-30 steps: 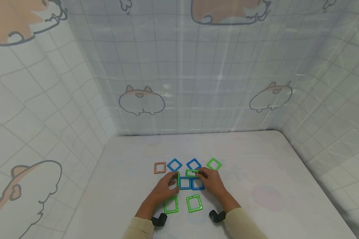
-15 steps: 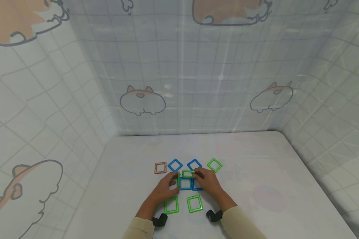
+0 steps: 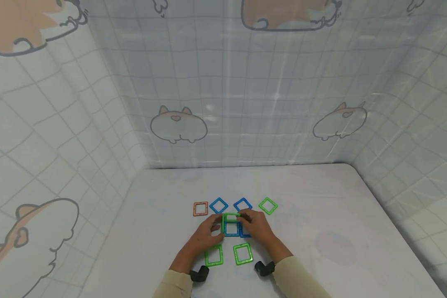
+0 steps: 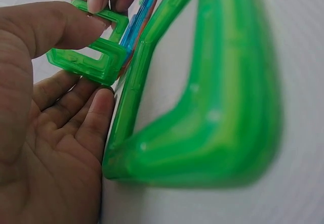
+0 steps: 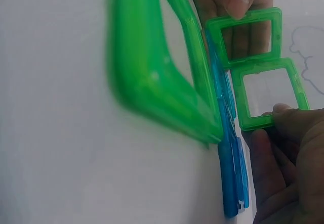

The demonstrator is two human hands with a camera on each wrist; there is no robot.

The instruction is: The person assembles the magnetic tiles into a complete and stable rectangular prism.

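Two green square tiles (image 3: 229, 218) stand upright and meet at a corner over the blue tiles (image 3: 235, 229) lying flat in the middle of the white table (image 3: 320, 215). The left hand (image 3: 207, 234) comes in low from the near edge, palm turned inward, thumb and fingertips pinching the left upright green tile (image 5: 244, 36); in the left wrist view its thumb presses the top edge while the fingers lie beneath. The right hand (image 3: 256, 226) reaches in from the other side, fingers curled over the back green tile (image 5: 269, 92), thumb on its lower edge. How firmly either tile sits on the blue ones is hard to judge, since both wrist views are blurred up close. Both forearms, in beige sleeves, angle toward each other. Just in front of the hands lie two more green tiles (image 3: 227, 254). Beyond them sits a row: an orange tile (image 3: 200, 208), two blue diamonds (image 3: 230, 205) and a green diamond (image 3: 267, 205).
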